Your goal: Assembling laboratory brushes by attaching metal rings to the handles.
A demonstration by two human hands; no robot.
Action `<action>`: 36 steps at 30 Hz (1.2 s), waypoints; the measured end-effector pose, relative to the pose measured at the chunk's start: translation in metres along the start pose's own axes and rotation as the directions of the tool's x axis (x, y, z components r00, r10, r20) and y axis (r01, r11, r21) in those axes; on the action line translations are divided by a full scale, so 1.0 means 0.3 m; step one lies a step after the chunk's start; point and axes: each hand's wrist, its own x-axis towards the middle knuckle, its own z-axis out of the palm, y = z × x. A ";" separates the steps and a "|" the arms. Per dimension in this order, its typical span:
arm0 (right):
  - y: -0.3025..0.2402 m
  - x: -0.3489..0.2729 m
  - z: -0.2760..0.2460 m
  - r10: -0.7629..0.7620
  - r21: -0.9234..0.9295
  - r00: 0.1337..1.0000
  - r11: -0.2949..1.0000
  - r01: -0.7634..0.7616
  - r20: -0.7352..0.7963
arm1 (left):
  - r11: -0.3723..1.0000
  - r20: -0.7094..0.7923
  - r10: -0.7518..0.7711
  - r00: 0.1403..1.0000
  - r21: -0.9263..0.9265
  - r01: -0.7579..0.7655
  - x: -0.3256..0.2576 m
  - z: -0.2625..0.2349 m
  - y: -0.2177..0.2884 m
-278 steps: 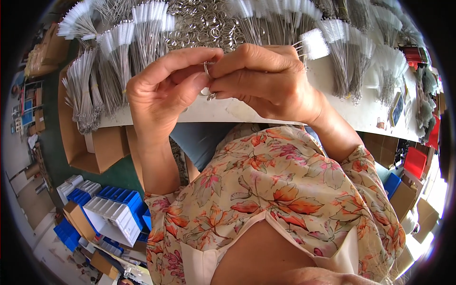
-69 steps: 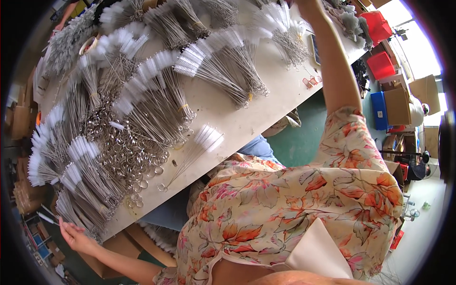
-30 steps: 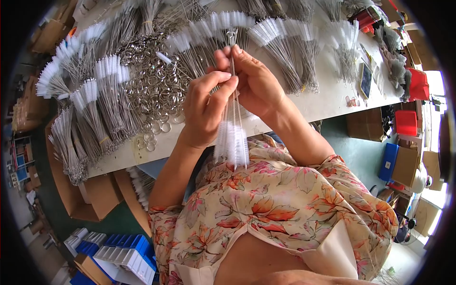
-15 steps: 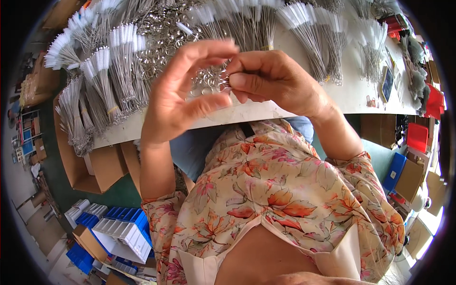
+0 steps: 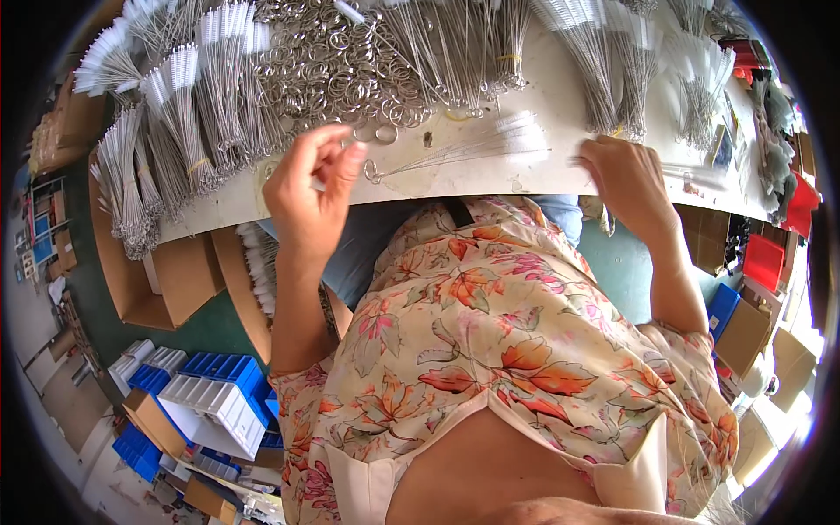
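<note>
A small fan of wire brushes (image 5: 464, 158) with white bristles lies along the front of the table, gathered at a metal ring (image 5: 373, 171) at its left end. My left hand (image 5: 308, 194) is just left of that ring, thumb and index finger apart, with nothing visible between them. Off to the right, past the bristle ends, my right hand (image 5: 628, 179) is over the table edge. Its back faces up and its fingers stretch leftward, tips smeared by motion; no object shows in it. Behind the brushes is a heap of loose metal rings (image 5: 350, 79).
Bundles of white-bristled wire brushes (image 5: 223, 87) crowd the table's left, and more bundles (image 5: 604, 74) stand at the back right. A cardboard box (image 5: 166, 284) sits below the table at left, near blue and white bins (image 5: 214, 402). A red bin (image 5: 764, 260) is at far right.
My hands were together at a metal ring with wires; now they are apart. The right moved rightward, the left slightly down, and the fan of brushes shows on the table between them.
</note>
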 end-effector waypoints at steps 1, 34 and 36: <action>0.023 -0.020 0.025 -0.003 0.004 1.000 1.000 0.002 0.005 | 0.991 0.076 -0.112 0.991 0.078 0.106 -0.025 -0.012 -0.025; -0.368 0.243 -0.125 -0.257 0.980 0.966 -0.178 -0.085 0.037 | 0.854 -0.202 0.230 0.952 -0.427 -0.297 0.082 -0.035 0.162; -0.404 0.248 -0.143 -0.153 0.978 0.983 -0.200 0.066 -0.098 | 0.869 -0.221 0.283 0.933 -0.354 -0.347 0.092 -0.036 0.169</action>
